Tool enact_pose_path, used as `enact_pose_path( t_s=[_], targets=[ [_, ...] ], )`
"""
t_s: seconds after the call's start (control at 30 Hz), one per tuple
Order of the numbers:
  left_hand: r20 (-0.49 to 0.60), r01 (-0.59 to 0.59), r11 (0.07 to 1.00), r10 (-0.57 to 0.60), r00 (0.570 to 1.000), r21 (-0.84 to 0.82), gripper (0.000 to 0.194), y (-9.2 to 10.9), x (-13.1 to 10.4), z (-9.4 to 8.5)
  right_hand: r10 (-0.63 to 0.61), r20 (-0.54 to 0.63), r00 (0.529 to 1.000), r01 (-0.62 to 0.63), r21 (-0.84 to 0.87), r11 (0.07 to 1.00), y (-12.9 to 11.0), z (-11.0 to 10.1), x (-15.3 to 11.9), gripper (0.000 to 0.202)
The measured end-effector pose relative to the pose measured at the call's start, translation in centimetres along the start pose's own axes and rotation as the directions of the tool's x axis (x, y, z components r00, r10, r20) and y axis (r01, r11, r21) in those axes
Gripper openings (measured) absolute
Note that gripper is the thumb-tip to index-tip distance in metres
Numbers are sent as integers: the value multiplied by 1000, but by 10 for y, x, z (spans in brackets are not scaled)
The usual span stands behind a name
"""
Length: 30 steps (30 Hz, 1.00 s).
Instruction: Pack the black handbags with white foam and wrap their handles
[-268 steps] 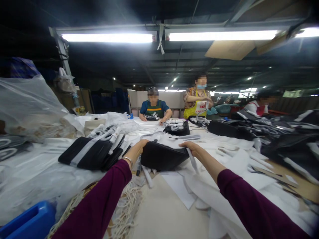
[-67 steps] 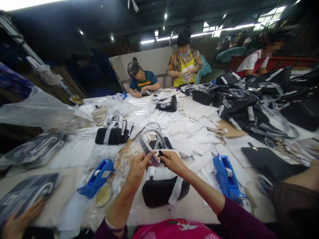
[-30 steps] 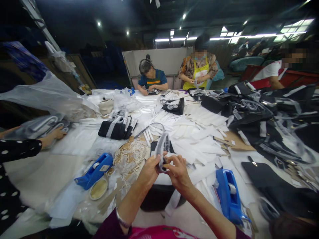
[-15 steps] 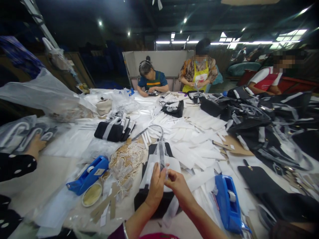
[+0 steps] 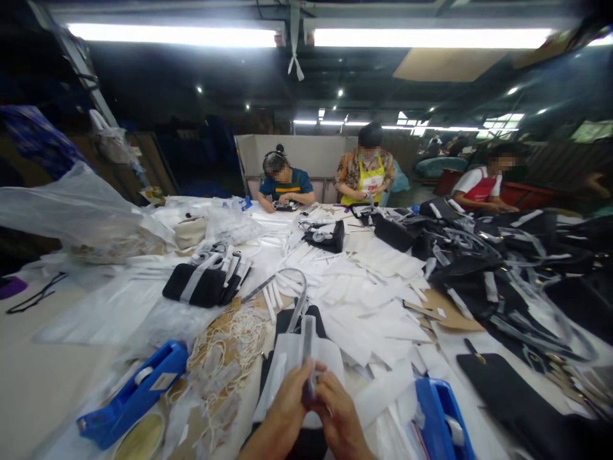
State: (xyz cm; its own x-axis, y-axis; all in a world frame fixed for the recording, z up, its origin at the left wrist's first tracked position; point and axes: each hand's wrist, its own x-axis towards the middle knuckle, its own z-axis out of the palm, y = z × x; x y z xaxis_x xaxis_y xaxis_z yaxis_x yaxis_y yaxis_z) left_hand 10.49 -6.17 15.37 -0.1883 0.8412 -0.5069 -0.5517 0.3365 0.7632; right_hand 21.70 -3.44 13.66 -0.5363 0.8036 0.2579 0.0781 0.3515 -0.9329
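Observation:
In front of me lies a black handbag (image 5: 313, 315), partly covered by a white sheet (image 5: 330, 354). A bag strap (image 5: 308, 335) wrapped in translucent film rises from it, and a longer looped strap curves away behind. My left hand (image 5: 288, 394) has its fingers closed around the strap's lower part. Against the same spot, my right hand (image 5: 338, 406) pinches the strap from the other side. The fingers partly hide the dark piece between them. The bag's near part is mostly hidden beneath my hands.
Blue tape dispensers stand to the left (image 5: 136, 390) and right (image 5: 443, 418). Tangled white strings (image 5: 239, 338) lie left of the bag, loose white sheets (image 5: 368, 306) beyond it. Black bags (image 5: 483, 287) are heaped at right. Several people work across the table.
The view has tilted upward, bringing ceiling lamps into sight. A neighbour's hand, spotted sleeve and wrapped handles at left are gone. My hands remain on the strap, now lower in the picture.

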Motion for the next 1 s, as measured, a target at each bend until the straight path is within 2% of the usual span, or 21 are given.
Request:
enact_pose_path(
  t_s=[0.03,0.07,0.13,0.17,0.23,0.3,0.37,0.43,0.5,0.53,0.57,0.6,0.67,0.7,0.73,0.77,0.83,0.87,0.9,0.93,1.0],
  targets=[
    [-7,1,1000,-1,1000,11,63,0,2,-1,-29,2,1000,29,-38,999,-1,0,1,11],
    [-39,-50,997,52,998,51,61,0,3,-1,7,-2,1000,-7,-44,999,-2,1,1,10],
    [-107,-210,967,226,968,146,58,0,3,0,199,-11,980,-198,32,980,-4,2,3,8],
    [-122,-249,957,268,956,152,57,1,3,1,283,-9,959,-282,81,956,-4,3,3,7],
    [-86,-178,984,180,980,35,57,2,3,1,296,13,955,-295,105,950,-1,4,2,4],
    [12,12,993,-11,1000,-116,54,3,6,-2,145,48,988,-145,9,989,4,4,0,10],
    [31,91,984,-88,996,-155,51,1,10,-6,55,74,996,-49,-82,995,10,4,-1,9],
    [-74,-1,998,-4,997,-63,49,-5,12,-8,187,90,978,-183,-47,982,13,6,0,7],
    [-175,-108,993,115,978,51,48,-11,14,-8,389,150,909,-403,80,911,13,7,3,15],
    [-189,-126,990,136,973,64,50,-12,15,-7,437,182,881,-462,126,878,12,7,5,16],
    [-171,-104,994,108,979,32,52,-13,17,-7,433,193,881,-462,146,875,12,7,6,15],
    [-130,-52,998,47,990,-32,55,-13,19,-7,381,185,906,-407,137,903,12,6,7,14],
    [-32,66,988,-71,997,-143,56,-12,24,-9,220,151,964,-230,52,972,15,4,7,13],
    [-23,80,986,-84,996,-149,54,-12,27,-9,171,144,975,-174,12,985,17,3,7,14],
    [-50,57,991,-63,997,-122,51,-13,29,-10,176,141,974,-177,-6,984,19,2,8,16],
    [-101,10,998,-17,995,-67,47,-16,31,-9,240,144,960,-243,4,970,22,2,9,18],
    [-197,-83,995,92,976,56,42,-21,35,-8,445,168,880,-463,86,882,25,2,12,20],
    [-208,-99,992,114,972,82,42,-23,37,-7,510,195,838,-538,133,832,25,2,14,18],
    [-191,-79,995,89,978,63,43,-24,39,-7,525,208,826,-558,162,814,26,2,16,15],
    [-155,-29,999,31,987,17,47,-24,42,-8,486,210,849,-520,161,839,27,1,17,12],
    [-64,87,994,-91,994,-67,53,-22,50,-11,304,207,930,-325,76,943,29,-3,19,11]
  ],
)
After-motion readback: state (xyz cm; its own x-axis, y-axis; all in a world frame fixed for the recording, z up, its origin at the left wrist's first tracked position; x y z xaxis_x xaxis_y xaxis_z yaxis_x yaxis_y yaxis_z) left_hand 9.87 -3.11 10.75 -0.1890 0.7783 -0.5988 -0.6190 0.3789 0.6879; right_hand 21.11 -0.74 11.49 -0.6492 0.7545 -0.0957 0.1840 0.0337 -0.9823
